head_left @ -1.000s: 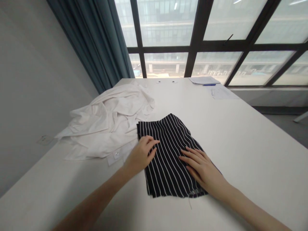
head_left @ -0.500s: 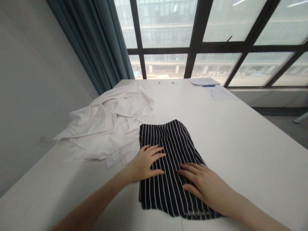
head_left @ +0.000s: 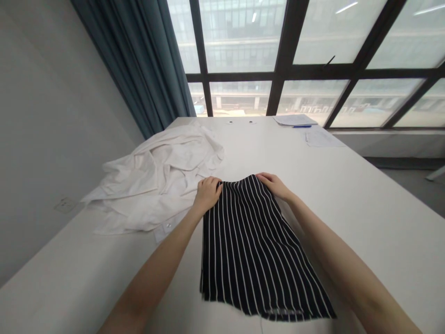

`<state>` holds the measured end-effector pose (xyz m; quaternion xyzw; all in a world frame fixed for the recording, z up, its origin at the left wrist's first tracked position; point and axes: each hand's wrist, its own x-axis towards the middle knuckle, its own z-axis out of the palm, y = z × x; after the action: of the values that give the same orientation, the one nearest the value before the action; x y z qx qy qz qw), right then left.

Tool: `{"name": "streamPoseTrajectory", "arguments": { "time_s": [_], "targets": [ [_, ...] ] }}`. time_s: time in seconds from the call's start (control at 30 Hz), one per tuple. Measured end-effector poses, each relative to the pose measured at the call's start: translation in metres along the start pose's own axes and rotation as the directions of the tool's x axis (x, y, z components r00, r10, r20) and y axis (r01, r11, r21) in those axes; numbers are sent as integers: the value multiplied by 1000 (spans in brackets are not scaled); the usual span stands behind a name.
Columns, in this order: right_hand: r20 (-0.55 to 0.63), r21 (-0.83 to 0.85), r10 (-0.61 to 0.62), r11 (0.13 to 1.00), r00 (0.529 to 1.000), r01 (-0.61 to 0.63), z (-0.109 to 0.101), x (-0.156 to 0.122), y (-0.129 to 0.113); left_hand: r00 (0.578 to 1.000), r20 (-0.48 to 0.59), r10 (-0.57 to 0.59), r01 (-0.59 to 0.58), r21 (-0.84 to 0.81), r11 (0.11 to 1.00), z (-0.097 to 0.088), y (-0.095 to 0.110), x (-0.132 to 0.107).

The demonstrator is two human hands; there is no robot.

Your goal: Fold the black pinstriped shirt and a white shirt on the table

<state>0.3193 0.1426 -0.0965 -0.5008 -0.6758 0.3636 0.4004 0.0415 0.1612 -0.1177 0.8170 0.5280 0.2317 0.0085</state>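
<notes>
A folded black garment with thin white stripes (head_left: 250,250) lies on the white table, its wider, slightly ragged edge toward me. My left hand (head_left: 207,192) is at its far left corner, fingers curled over the edge and thumb on top. At the far right corner, my right hand (head_left: 274,184) pinches the fabric, with some fingertips tucked out of sight behind the edge. Both forearms run along the garment's sides.
Left of the garment a crumpled white cloth (head_left: 167,162) is heaped, with a small clear packet (head_left: 168,226) near its front. Papers (head_left: 295,119) and a blue pen (head_left: 301,126) lie at the table's far right. A blue curtain (head_left: 139,60) and windows stand behind.
Both hands have moved away from me, from lying spread on the middle of the striped garment to its far corners, and closed there. The garment has stayed nearly in place.
</notes>
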Motion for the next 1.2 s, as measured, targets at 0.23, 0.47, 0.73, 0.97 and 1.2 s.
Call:
{"name": "streamPoseTrajectory", "arguments": {
  "time_s": [0.23, 0.47, 0.73, 0.97, 1.2],
  "targets": [
    [-34, 125, 10, 992, 999, -6, 3, -4, 9, 999, -37, -8, 8, 1, 1000, 0, -2, -1],
    [70, 99, -50, 994, 996, 43, -4, -4, 0, 999, -54, -7, 7, 11, 1000, 2, -3, -2],
    [164, -95, -68, 992, 984, 85, -8, 0, -4, 999, -51, -16, 18, 53, 998, 6, -5, -2],
    [90, -339, -45, 938, 995, 73, -10, 7, -4, 999, -34, -13, 15, 83, 996, 7, -6, -2],
    [-101, -652, -3, 756, 995, -64, -7, 17, 7, 1000, -15, -22, 23, 95, 995, 7, -6, -2]
  ]
}}
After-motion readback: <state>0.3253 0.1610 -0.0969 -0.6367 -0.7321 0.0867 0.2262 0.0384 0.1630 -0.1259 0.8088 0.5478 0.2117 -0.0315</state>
